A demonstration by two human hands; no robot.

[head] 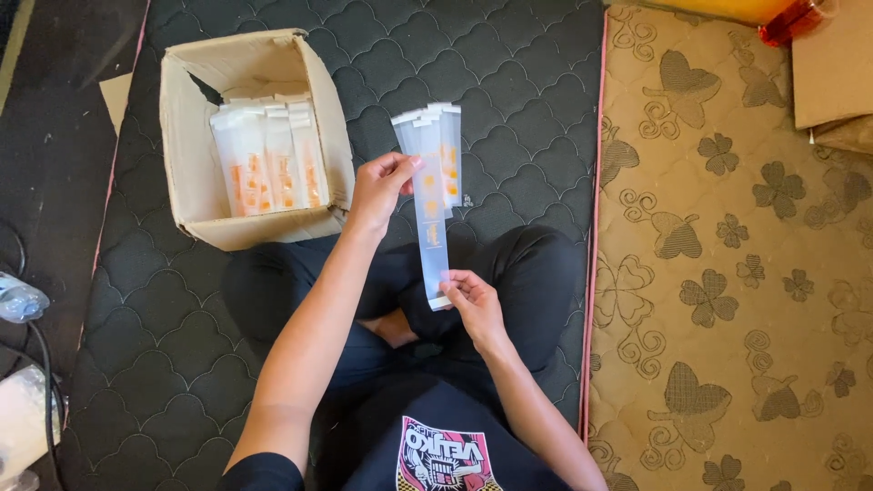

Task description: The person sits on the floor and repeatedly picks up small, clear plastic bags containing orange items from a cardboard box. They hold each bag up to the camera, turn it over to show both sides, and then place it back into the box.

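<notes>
My left hand [380, 186] grips the upper part of a long, narrow clear plastic sleeve [431, 227] with orange print, pinching it along its left edge. The sleeve's lower end is pinched by my right hand [471, 300] just above my crossed legs. Behind the held sleeve, a few more of the same sleeves [446, 145] lie fanned on the dark quilted mattress [509, 82]. To the left stands an open cardboard box [186, 136] with several stacked sleeves [268, 159] inside.
A tan mattress with clover and butterfly pattern [727, 273] lies to the right. A brown cardboard piece [832, 73] and an orange-red container [791, 18] sit at the top right. A plastic bottle [18, 300] and a black cable [41, 382] lie at the left edge.
</notes>
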